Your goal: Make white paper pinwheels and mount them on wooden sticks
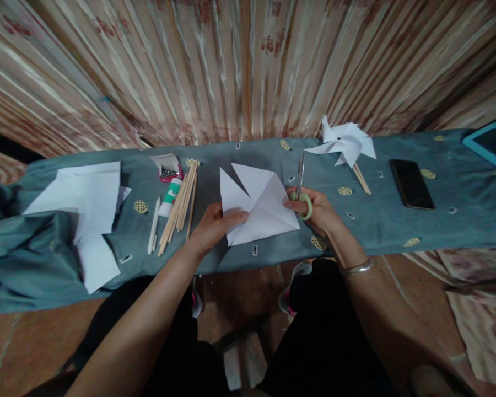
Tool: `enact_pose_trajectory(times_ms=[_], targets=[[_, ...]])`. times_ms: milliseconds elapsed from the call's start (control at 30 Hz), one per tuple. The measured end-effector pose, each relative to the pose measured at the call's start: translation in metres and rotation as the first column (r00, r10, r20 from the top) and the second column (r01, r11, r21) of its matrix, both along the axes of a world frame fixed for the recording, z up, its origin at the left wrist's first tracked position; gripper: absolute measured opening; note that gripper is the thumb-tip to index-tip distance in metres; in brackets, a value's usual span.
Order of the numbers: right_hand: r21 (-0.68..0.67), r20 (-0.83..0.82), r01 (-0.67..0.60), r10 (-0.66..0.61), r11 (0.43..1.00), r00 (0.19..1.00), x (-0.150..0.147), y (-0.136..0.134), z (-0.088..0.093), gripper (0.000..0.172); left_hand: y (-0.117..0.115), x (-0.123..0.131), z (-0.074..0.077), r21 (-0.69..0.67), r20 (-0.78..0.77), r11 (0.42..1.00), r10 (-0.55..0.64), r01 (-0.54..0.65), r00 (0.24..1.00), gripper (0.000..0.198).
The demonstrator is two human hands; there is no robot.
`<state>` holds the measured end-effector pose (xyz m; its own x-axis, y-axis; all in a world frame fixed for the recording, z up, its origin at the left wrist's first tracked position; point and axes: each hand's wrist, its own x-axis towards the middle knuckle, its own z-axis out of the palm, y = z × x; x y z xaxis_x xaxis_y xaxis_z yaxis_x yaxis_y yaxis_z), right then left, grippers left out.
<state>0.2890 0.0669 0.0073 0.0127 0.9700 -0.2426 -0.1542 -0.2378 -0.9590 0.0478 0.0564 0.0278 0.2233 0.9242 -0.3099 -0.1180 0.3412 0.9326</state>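
Observation:
A square white sheet of paper [268,207] with diagonal creases is held just over the table, a slit cut from its upper left corner toward the middle. My left hand [221,223] grips its left side, thumb on top and fingers hidden beneath. On the right, my right hand [316,209] has its fingers through the green handles of a pair of scissors [301,176], whose blades point away from me. The fingertips of that hand also touch the paper's right edge.
Left of the paper lie wooden sticks [179,207], a glue stick [171,197], a white pen [154,226], a small red box [168,168] and white paper sheets [95,204]. A paper pinwheel [347,142], a phone [411,183] and a blue-framed tablet [491,142] lie right.

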Motion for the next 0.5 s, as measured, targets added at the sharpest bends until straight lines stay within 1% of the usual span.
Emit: enact_pose_trajectory(times_ms=[133,200,267,333,400,500], targets=[[0.000,-0.082,0.136,-0.136,0.991,0.987,-0.011,0.001,-0.007,0.034,0.002,0.002,0.002,-0.021,0.198,0.998,0.067,-0.064,0.978,0.051],[0.009,-0.119,0.173,-0.171,0.985,0.978,-0.017,0.001,-0.010,0.034,0.002,0.003,0.004,-0.019,0.292,0.997,0.075,-0.072,0.953,0.055],[0.018,-0.144,0.192,-0.187,0.981,0.972,-0.024,0.000,-0.011,0.034,0.001,0.004,0.006,-0.012,0.347,0.998,0.063,-0.063,0.936,0.054],[0.012,-0.163,0.210,-0.205,0.978,0.965,-0.030,-0.001,-0.011,0.033,0.000,0.007,0.007,0.007,0.356,0.999,0.042,-0.047,0.934,0.047],[-0.007,-0.183,0.232,-0.230,0.973,0.956,-0.036,-0.002,-0.010,0.034,-0.003,0.012,0.006,0.020,0.332,0.998,0.046,-0.056,0.942,0.042],[-0.024,-0.206,0.255,-0.254,0.967,0.945,-0.043,-0.005,-0.009,0.036,-0.006,0.020,0.001,-0.004,0.297,0.993,0.115,-0.119,0.948,0.042]])
